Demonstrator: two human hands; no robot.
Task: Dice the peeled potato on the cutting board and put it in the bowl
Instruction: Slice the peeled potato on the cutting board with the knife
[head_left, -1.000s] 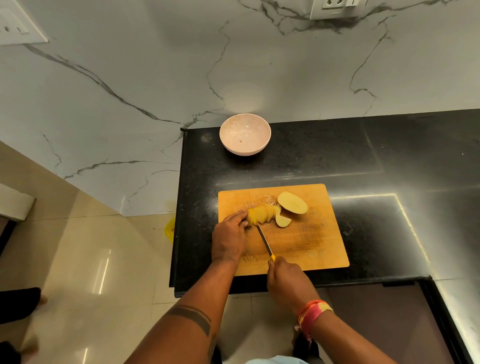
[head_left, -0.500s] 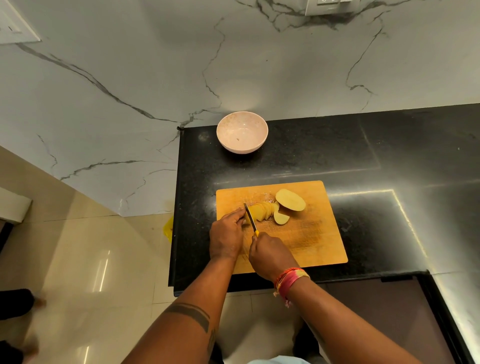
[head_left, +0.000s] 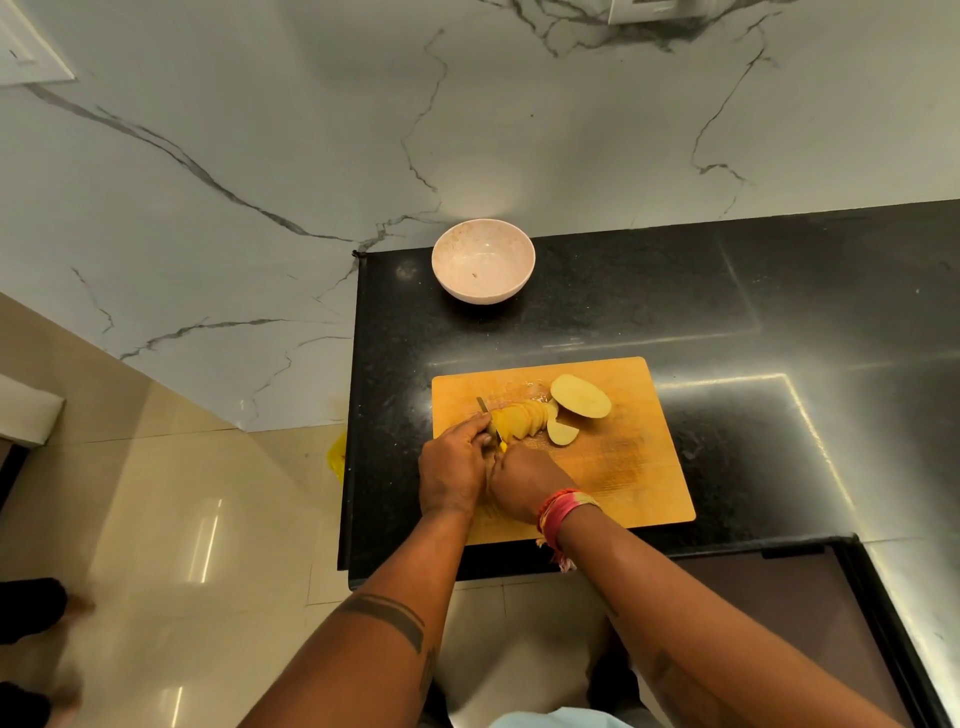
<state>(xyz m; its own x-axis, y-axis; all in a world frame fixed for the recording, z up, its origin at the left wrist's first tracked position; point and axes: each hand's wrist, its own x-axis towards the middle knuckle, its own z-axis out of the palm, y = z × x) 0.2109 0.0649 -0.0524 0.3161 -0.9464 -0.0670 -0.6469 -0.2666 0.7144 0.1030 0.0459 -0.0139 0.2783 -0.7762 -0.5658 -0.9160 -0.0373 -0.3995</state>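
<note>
On the wooden cutting board (head_left: 623, 467) lies a row of thin potato slices (head_left: 522, 420). My left hand (head_left: 452, 467) holds the left end of that row with curled fingers. My right hand (head_left: 522, 480) grips the yellow handle of a small knife (head_left: 488, 415); its blade stands in the potato right beside my left fingertips. A potato half (head_left: 580, 396) lies cut side up behind the row, and one loose slice (head_left: 562, 432) lies next to it. The pale bowl (head_left: 483, 266) stands at the back of the counter with nothing in it.
The black counter (head_left: 753, 322) ends just left of the board, with a tiled floor (head_left: 182, 519) below. A white marble wall (head_left: 311, 156) rises behind the bowl. A dark recessed panel (head_left: 753, 623) lies at the counter's front right.
My right hand has moved forward and left, bringing the knife from in front of the slices up into the potato beside my left fingertips. My left hand has stayed on the potato.
</note>
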